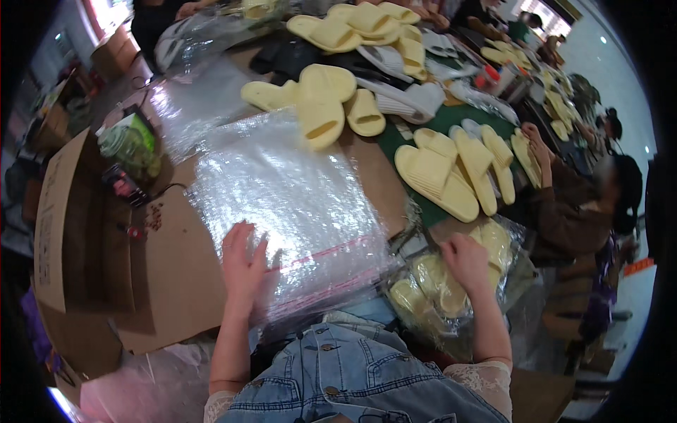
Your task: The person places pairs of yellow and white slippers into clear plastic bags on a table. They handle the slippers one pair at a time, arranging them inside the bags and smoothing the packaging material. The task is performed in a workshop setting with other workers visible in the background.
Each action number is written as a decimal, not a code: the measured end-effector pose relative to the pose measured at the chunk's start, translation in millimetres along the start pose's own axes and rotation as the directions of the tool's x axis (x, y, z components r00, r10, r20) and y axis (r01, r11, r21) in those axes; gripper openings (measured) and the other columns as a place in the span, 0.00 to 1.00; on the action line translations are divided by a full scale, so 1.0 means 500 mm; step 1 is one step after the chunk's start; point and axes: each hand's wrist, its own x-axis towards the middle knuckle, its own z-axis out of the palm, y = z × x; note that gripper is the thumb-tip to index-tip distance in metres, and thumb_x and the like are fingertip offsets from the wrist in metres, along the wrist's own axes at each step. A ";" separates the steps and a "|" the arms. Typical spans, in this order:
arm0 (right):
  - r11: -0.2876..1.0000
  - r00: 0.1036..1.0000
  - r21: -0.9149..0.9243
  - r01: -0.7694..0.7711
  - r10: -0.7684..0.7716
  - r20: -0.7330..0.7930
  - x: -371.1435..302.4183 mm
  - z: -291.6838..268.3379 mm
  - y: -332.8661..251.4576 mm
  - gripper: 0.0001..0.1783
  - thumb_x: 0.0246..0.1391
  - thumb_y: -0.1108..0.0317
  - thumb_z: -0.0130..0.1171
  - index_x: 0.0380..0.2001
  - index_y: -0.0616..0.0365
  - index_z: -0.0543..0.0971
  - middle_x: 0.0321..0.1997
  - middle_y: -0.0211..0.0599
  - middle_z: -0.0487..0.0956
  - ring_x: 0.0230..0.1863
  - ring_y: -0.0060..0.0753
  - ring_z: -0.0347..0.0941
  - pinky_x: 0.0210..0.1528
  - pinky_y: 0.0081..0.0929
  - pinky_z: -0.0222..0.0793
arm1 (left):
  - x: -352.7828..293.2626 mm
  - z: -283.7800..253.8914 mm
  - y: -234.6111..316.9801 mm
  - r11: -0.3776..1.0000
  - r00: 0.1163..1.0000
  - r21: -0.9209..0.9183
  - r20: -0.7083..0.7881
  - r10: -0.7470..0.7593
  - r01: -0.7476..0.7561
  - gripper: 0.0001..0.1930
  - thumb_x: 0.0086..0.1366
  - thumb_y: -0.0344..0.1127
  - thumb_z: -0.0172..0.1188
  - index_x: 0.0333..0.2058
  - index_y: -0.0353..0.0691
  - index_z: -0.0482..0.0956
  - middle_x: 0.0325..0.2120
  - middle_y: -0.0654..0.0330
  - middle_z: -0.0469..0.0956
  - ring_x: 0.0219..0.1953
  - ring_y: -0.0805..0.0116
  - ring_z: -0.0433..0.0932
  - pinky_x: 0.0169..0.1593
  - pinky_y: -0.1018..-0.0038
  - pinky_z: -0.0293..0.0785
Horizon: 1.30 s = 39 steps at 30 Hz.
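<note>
A thick stack of clear plastic bags (296, 190) with pink-red strips along its near edge lies in front of me. My left hand (243, 257) rests on its near left part, fingers apart, gripping nothing. To the right, my right hand (465, 262) is over clear-bagged pale yellow slippers (438, 285); its fingers are curled, and what they may hold is hidden. Unbagged yellow slippers (321, 116) lie across the stack's far edge. More yellow slippers (437, 183) stand on a green mat beyond my right hand.
An open cardboard box (60, 225) stands at the left, near a lidded jar (130, 151) and a phone (123, 185). White slippers (405, 99) and black slippers (282, 60) lie farther back. A co-worker (575, 194) sits at the right, hands on a yellow slipper. Others work beyond.
</note>
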 end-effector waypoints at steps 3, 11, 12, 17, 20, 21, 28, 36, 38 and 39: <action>0.829 0.908 0.371 0.419 -0.380 -0.178 0.054 0.008 -0.149 0.07 0.53 0.67 0.67 0.34 0.54 0.81 0.39 0.38 0.82 0.44 0.48 0.78 0.46 0.45 0.74 | -0.032 -0.028 0.087 0.938 0.980 -0.318 0.180 -0.080 0.135 0.16 0.66 0.32 0.63 0.52 0.37 0.81 0.55 0.51 0.78 0.56 0.56 0.77 0.61 0.64 0.71; 0.558 0.710 0.445 0.700 -0.611 -0.351 0.208 0.188 -0.434 0.18 0.54 0.63 0.68 0.46 0.54 0.78 0.55 0.44 0.76 0.60 0.51 0.70 0.61 0.46 0.65 | -0.102 -0.195 0.312 0.344 0.622 -0.710 0.704 0.343 0.614 0.28 0.79 0.50 0.44 0.51 0.25 0.78 0.56 0.45 0.77 0.61 0.51 0.73 0.66 0.58 0.64; 0.575 0.734 0.461 0.676 -0.584 -0.347 0.224 0.242 -0.447 0.18 0.53 0.63 0.68 0.46 0.55 0.78 0.55 0.44 0.76 0.60 0.51 0.70 0.61 0.46 0.65 | -0.110 -0.209 0.330 0.218 0.565 -0.675 0.720 0.403 0.704 0.31 0.79 0.53 0.42 0.53 0.24 0.76 0.58 0.43 0.75 0.63 0.50 0.72 0.67 0.57 0.62; 0.614 0.771 0.466 0.637 -0.528 -0.357 0.242 0.299 -0.466 0.18 0.56 0.63 0.65 0.48 0.55 0.78 0.58 0.44 0.75 0.60 0.50 0.70 0.62 0.45 0.64 | -0.161 -0.219 0.391 -0.208 0.479 -0.440 0.704 0.525 0.874 0.32 0.79 0.53 0.40 0.63 0.27 0.65 0.63 0.42 0.68 0.70 0.52 0.64 0.70 0.60 0.62; 0.596 0.781 0.508 0.622 -0.514 -0.354 0.242 0.298 -0.458 0.17 0.56 0.64 0.64 0.48 0.56 0.79 0.57 0.43 0.76 0.60 0.50 0.70 0.61 0.45 0.65 | -0.145 -0.236 0.427 -0.041 0.384 -0.450 0.709 0.592 0.892 0.38 0.78 0.60 0.33 0.68 0.29 0.56 0.67 0.42 0.62 0.72 0.54 0.59 0.72 0.60 0.58; 0.598 0.783 0.508 0.620 -0.515 -0.349 0.243 0.295 -0.459 0.17 0.56 0.64 0.64 0.47 0.56 0.79 0.57 0.43 0.76 0.60 0.49 0.70 0.61 0.45 0.65 | -0.136 -0.240 0.434 0.047 0.346 -0.474 0.703 0.621 0.879 0.42 0.77 0.63 0.29 0.71 0.28 0.52 0.70 0.42 0.58 0.74 0.54 0.56 0.74 0.60 0.54; 0.582 0.785 0.529 0.618 -0.500 -0.367 0.244 0.301 -0.460 0.16 0.56 0.64 0.65 0.47 0.55 0.80 0.56 0.42 0.76 0.59 0.49 0.71 0.61 0.44 0.65 | -0.201 -0.210 0.427 -0.302 0.436 -0.315 0.677 0.592 0.900 0.40 0.78 0.60 0.31 0.71 0.27 0.52 0.71 0.43 0.57 0.75 0.52 0.54 0.75 0.61 0.52; 0.591 0.789 0.525 0.612 -0.497 -0.360 0.241 0.300 -0.459 0.17 0.56 0.64 0.64 0.48 0.55 0.80 0.57 0.41 0.76 0.59 0.48 0.71 0.62 0.44 0.65 | -0.152 -0.222 0.429 -0.094 0.245 -0.234 0.777 0.580 0.968 0.40 0.78 0.60 0.34 0.71 0.27 0.53 0.71 0.43 0.58 0.75 0.53 0.55 0.74 0.63 0.54; 0.592 0.793 0.529 0.607 -0.495 -0.356 0.240 0.298 -0.456 0.17 0.56 0.64 0.64 0.48 0.55 0.80 0.57 0.41 0.76 0.60 0.47 0.71 0.62 0.44 0.65 | -0.153 -0.215 0.428 -0.087 0.241 -0.235 0.773 0.586 0.968 0.39 0.78 0.60 0.33 0.70 0.28 0.54 0.70 0.43 0.59 0.74 0.54 0.56 0.74 0.63 0.55; 0.590 0.792 0.531 0.608 -0.496 -0.356 0.241 0.297 -0.457 0.17 0.56 0.64 0.64 0.48 0.54 0.80 0.57 0.41 0.76 0.60 0.47 0.71 0.62 0.44 0.65 | -0.155 -0.211 0.427 -0.083 0.241 -0.239 0.771 0.589 0.967 0.39 0.78 0.60 0.33 0.70 0.28 0.54 0.70 0.43 0.59 0.74 0.54 0.57 0.74 0.63 0.55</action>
